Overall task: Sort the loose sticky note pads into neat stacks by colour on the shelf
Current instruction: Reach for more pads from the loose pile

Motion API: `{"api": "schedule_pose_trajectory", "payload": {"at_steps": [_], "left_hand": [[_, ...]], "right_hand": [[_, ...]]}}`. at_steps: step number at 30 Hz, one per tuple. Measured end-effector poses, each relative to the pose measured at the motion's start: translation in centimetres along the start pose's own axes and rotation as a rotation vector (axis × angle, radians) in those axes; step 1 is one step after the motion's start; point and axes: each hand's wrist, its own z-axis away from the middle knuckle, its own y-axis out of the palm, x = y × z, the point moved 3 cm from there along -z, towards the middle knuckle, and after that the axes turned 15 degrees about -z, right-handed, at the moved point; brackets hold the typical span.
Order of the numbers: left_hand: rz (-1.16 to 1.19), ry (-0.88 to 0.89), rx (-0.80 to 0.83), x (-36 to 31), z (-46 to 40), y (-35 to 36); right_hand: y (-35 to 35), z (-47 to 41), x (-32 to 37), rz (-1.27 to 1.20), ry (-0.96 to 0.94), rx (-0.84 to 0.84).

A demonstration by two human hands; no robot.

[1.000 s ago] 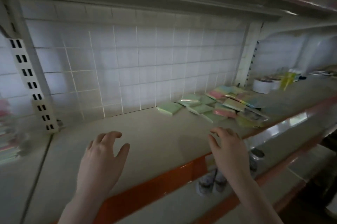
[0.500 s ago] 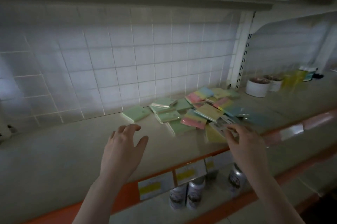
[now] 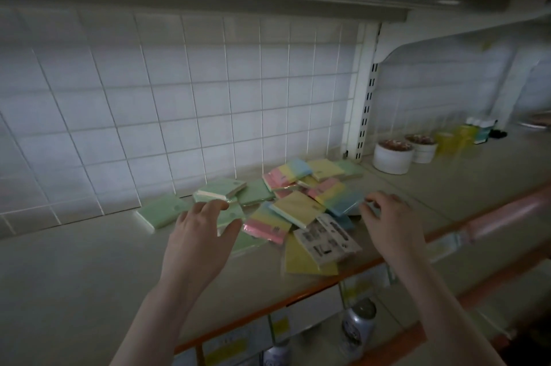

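Note:
A loose heap of sticky note pads lies on the grey shelf [image 3: 89, 270] by the tiled back wall. Green pads [image 3: 162, 210] lie at its left, with a green pad [image 3: 222, 188] atop others. Striped pink-yellow-blue pads [image 3: 286, 173] and yellow pads [image 3: 298, 207] fill the middle. One pad [image 3: 326, 239] lies label side up at the front. My left hand [image 3: 198, 242] hovers over the green pads with fingers spread and holds nothing. My right hand [image 3: 390, 222] reaches the heap's right edge, fingers curled at a blue pad [image 3: 346, 201]; the grip is unclear.
Two white tubs [image 3: 392, 157] and small yellow and teal bottles [image 3: 460, 134] stand on the shelf to the right, past a slotted white upright [image 3: 368, 97]. Cans [image 3: 357, 327] stand on the lower shelf behind an orange front edge. Another shelf hangs close overhead.
The view has shifted right and closer, bringing the heap to the middle. Both hands have advanced from the shelf's front edge to the pads, the left onto the green ones.

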Motion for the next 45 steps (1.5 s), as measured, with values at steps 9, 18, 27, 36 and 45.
{"api": "schedule_pose_trajectory", "payload": {"at_steps": [9,18,27,36,45], "left_hand": [[-0.117,-0.102,0.019,-7.4,-2.4,3.6],[-0.126,-0.139,0.138,-9.4,-3.4,7.4],[-0.009,-0.225,0.067,-8.6,-3.8,8.1],[0.077,-0.316,0.047,-7.9,-3.4,8.1],[-0.066,-0.295,0.318,-7.9,-4.8,6.9]], "right_hand": [[3.0,-5.7,-3.5,0.006,-0.083,0.297],[4.5,-5.6,-3.8,-0.190,-0.098,0.347],[5.0,-6.3,-4.3,-0.463,-0.059,0.337],[4.1,-6.0,-3.5,-0.609,-0.173,0.298],[3.8,-6.0,-3.2,-0.601,-0.233,0.277]]}}
